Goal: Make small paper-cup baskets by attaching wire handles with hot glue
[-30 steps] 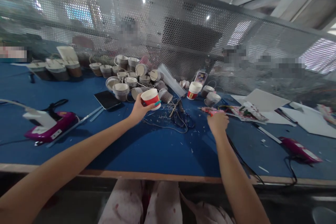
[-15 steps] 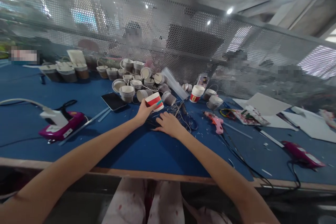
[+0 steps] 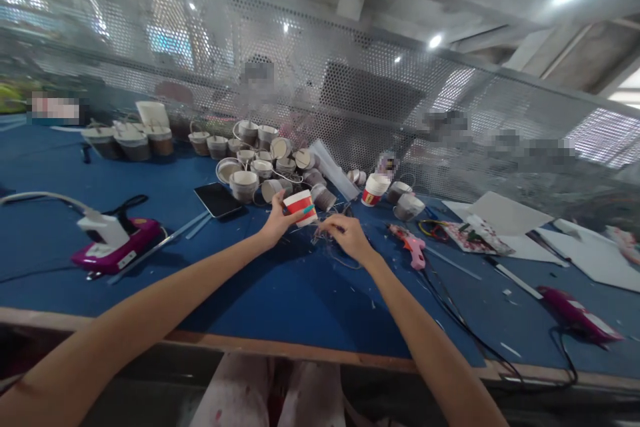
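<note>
My left hand (image 3: 277,222) grips a small red and white paper cup (image 3: 301,207) above the blue table (image 3: 280,293). Just to its right, my right hand (image 3: 346,235) pinches thin wire strands (image 3: 327,240) lifted from a tangle on the table, close to the cup. A pink glue gun (image 3: 411,243) lies on the table to the right of my right hand.
A heap of grey paper cups (image 3: 265,167) sits behind my hands, with a dark phone (image 3: 219,199) to its left. A magenta tool (image 3: 117,247) lies at the left, another (image 3: 575,303) at the right. White sheets (image 3: 505,210) lie at the far right. Perforated metal mesh (image 3: 350,93) backs the table.
My right hand left the glue gun, moved left to the wire tangle and now lifts strands beside the cup. My left hand stays on the cup.
</note>
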`<state>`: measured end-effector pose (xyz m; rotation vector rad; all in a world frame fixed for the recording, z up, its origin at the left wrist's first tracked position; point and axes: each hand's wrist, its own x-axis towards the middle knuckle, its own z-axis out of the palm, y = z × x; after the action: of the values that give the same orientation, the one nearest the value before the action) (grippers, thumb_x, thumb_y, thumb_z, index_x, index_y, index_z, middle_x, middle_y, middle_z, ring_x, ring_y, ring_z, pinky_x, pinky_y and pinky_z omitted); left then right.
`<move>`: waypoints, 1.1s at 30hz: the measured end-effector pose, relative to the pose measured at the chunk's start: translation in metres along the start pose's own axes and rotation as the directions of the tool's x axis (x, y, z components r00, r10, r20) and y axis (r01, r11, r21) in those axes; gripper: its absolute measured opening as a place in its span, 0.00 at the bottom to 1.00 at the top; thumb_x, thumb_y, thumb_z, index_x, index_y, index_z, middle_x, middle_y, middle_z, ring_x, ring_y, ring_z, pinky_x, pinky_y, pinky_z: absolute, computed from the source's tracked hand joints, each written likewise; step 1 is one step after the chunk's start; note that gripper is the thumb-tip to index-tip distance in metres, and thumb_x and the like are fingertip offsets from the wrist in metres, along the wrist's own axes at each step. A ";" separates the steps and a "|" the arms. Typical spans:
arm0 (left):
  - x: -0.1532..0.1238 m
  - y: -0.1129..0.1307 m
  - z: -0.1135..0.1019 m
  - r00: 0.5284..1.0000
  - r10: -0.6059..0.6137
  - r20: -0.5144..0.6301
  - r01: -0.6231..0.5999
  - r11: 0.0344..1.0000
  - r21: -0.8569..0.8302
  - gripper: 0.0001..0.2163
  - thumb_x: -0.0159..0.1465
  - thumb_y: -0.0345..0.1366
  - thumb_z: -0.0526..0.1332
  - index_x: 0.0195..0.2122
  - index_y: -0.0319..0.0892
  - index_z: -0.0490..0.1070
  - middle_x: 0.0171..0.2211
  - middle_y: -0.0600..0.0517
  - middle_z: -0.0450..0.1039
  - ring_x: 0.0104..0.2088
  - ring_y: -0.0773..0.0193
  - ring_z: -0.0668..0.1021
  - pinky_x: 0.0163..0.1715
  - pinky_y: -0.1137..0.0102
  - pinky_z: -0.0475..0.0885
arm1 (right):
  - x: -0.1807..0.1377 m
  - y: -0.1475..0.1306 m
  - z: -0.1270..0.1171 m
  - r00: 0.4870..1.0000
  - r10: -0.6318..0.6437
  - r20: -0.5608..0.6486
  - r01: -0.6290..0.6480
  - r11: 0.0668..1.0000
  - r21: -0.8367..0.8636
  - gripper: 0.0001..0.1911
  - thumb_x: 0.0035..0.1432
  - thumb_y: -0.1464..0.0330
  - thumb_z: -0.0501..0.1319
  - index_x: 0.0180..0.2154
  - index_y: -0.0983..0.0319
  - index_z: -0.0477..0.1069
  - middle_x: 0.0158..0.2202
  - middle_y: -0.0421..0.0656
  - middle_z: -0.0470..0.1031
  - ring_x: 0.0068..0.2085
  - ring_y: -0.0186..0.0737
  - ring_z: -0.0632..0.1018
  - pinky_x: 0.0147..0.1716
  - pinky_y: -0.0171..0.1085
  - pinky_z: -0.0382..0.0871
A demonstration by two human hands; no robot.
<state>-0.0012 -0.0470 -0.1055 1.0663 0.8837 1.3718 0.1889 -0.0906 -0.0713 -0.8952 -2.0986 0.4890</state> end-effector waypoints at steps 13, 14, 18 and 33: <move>-0.014 -0.009 0.008 0.910 -0.047 0.411 -0.023 0.986 0.164 0.28 0.45 0.32 0.69 0.49 0.44 0.64 0.45 0.47 0.72 0.44 0.58 0.76 0.48 0.56 0.68 | -0.007 0.011 -0.002 0.959 0.282 -0.013 -0.200 0.710 0.675 0.18 0.55 0.55 0.59 0.24 0.61 0.62 0.16 0.33 0.60 0.18 0.28 0.62 0.24 0.33 0.61; -0.015 -0.008 0.008 0.907 -0.054 0.417 -0.013 0.988 0.156 0.29 0.46 0.32 0.69 0.50 0.44 0.64 0.45 0.46 0.72 0.44 0.57 0.76 0.48 0.56 0.68 | -0.006 0.010 -0.001 0.959 0.284 -0.006 -0.206 0.708 0.676 0.17 0.55 0.55 0.59 0.24 0.61 0.62 0.16 0.33 0.60 0.19 0.28 0.61 0.23 0.32 0.60; -0.018 -0.006 0.007 0.905 -0.078 0.417 0.012 0.987 0.158 0.33 0.46 0.32 0.69 0.55 0.47 0.62 0.53 0.44 0.66 0.45 0.55 0.76 0.47 0.56 0.70 | -0.005 0.005 0.001 0.946 0.323 -0.018 -0.222 0.690 0.689 0.18 0.54 0.53 0.60 0.25 0.60 0.63 0.18 0.34 0.59 0.20 0.28 0.60 0.21 0.32 0.55; -0.025 -0.003 0.005 0.874 0.020 0.486 -0.056 0.997 0.060 0.26 0.54 0.42 0.63 0.55 0.50 0.64 0.57 0.47 0.62 0.56 0.51 0.66 0.54 0.58 0.63 | -0.004 0.009 0.013 0.929 0.357 -0.100 -0.211 0.730 0.651 0.19 0.54 0.54 0.59 0.23 0.62 0.62 0.16 0.33 0.59 0.16 0.25 0.56 0.17 0.31 0.48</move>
<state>0.0034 -0.0715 -0.1096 1.4119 0.5414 1.0328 0.1842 -0.0880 -0.0873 -0.8139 -1.4292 1.1301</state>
